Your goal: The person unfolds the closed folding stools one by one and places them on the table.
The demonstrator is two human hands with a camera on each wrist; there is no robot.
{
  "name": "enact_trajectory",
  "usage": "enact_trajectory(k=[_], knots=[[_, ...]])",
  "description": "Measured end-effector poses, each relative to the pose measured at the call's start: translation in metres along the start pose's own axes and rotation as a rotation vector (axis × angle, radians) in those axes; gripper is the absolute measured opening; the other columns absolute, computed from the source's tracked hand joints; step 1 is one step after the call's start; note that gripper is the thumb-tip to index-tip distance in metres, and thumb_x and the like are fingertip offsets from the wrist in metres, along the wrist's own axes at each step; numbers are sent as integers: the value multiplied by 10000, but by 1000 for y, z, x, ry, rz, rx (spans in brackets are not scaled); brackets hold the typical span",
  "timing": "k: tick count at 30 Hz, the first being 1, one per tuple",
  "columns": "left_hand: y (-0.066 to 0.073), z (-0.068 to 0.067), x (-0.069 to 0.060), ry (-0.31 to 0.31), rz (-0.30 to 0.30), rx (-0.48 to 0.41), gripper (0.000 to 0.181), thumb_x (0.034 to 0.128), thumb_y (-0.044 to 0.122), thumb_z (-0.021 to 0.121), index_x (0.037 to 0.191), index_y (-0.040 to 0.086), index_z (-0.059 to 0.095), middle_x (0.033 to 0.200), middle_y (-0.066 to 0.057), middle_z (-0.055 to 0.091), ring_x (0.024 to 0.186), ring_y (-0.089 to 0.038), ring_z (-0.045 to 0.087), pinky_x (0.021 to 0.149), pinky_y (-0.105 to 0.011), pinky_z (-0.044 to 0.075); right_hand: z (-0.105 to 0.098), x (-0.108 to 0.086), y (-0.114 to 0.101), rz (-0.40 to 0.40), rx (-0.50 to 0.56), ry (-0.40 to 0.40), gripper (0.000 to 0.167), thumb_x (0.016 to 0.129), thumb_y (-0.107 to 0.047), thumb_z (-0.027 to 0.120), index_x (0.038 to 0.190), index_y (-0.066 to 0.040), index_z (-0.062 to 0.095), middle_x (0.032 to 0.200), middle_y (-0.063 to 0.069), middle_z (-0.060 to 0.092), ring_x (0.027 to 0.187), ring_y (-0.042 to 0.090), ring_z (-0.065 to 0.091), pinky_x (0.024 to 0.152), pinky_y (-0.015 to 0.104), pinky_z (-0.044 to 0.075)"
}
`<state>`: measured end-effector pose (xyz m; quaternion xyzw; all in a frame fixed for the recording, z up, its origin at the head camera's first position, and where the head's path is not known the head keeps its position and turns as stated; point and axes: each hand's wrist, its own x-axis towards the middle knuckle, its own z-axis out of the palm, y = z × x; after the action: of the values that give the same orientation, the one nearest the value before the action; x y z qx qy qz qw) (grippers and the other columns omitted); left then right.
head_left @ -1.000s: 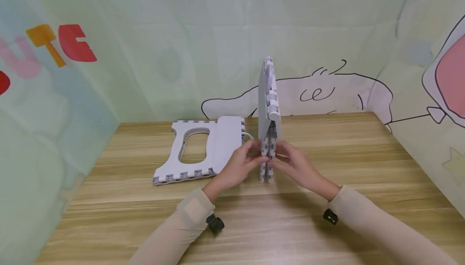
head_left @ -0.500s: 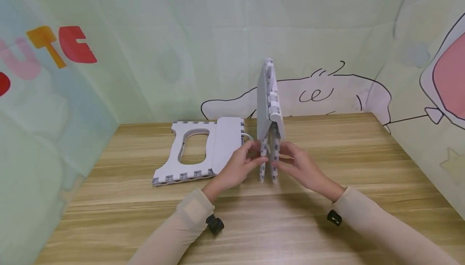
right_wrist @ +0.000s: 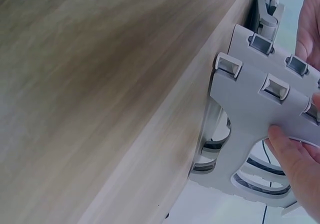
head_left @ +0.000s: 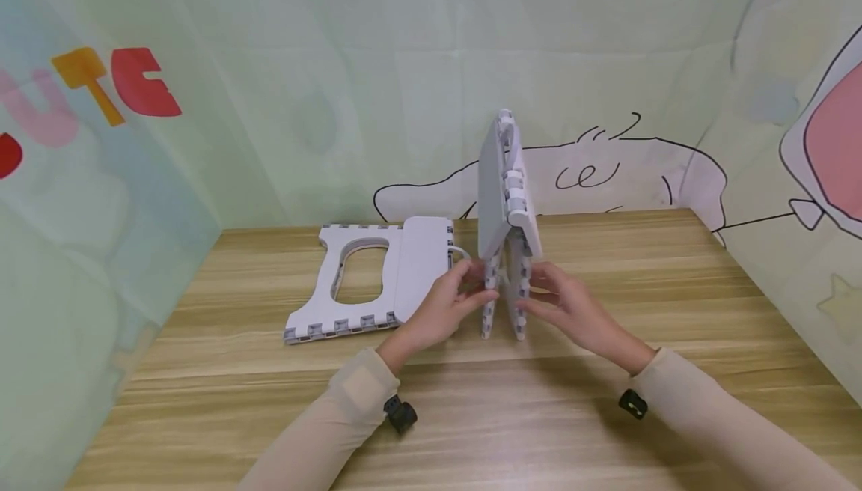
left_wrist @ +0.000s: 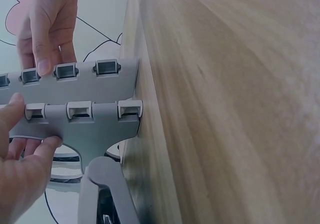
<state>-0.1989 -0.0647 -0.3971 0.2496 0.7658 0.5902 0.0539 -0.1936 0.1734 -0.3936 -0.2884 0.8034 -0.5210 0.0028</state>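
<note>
A white and grey folding step stool (head_left: 493, 191) stands upright on the wooden table in the head view, its two leg panels spread in a narrow V toward the bottom. My left hand (head_left: 444, 311) grips the edge of the left leg panel (left_wrist: 95, 129), thumb on the near side. On the other side, my right hand (head_left: 575, 319) grips the right leg panel (right_wrist: 250, 94) the same way. Some fingers of both hands are hidden behind the panels. Left of my left hand, a second folding step stool (head_left: 420, 270) lies folded flat.
The wooden table (head_left: 485, 431) reaches back to a pale green cloth backdrop (head_left: 323, 64) with cartoon prints. A thin white handle (head_left: 460, 251) juts from the flat stool toward the standing one.
My right hand has moved to the right with the right leg panel, widening the gap between the panels. The stool's top has opened slightly too. My left hand stays almost in place.
</note>
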Motion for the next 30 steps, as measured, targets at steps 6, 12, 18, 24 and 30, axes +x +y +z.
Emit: enact_trajectory(k=[6,12,18,24,30], knots=[[-1,0,0,4,2,16,418,968,131,662,1333,5,503,1276,-135,601,1205,-245,570,1012,-317,489,-5,-3,1,-3,-7,-11,459,926,-37,703,1319,60,487,1331,283,555,1205,413,576,962,498,509],[-1,0,1,10,-6,37,402,969,146,666,1319,18,514,1286,-128,601,1215,-240,564,998,-324,501,-9,-6,2,-8,-13,-12,435,939,-47,691,1311,59,493,1321,283,561,1212,426,570,965,459,506],[0,1,0,10,-16,40,407,968,155,668,1325,34,516,1293,-118,600,1219,-234,561,998,-322,499,-13,-8,2,-13,-27,-16,442,950,-62,681,1333,46,488,1325,272,562,1217,426,566,964,444,509],[0,1,1,8,1,51,401,965,168,673,1309,30,520,1270,-118,608,1202,-236,569,995,-342,505,-17,-11,3,4,-53,-17,444,969,-110,667,1357,-5,479,1359,240,548,1244,392,554,985,459,494],[-2,1,1,2,41,66,407,978,188,659,1308,3,508,1261,-146,602,1193,-257,573,987,-352,513,-20,-16,6,10,-61,-10,465,989,-122,637,1402,-16,451,1378,245,530,1252,403,542,995,495,479]])
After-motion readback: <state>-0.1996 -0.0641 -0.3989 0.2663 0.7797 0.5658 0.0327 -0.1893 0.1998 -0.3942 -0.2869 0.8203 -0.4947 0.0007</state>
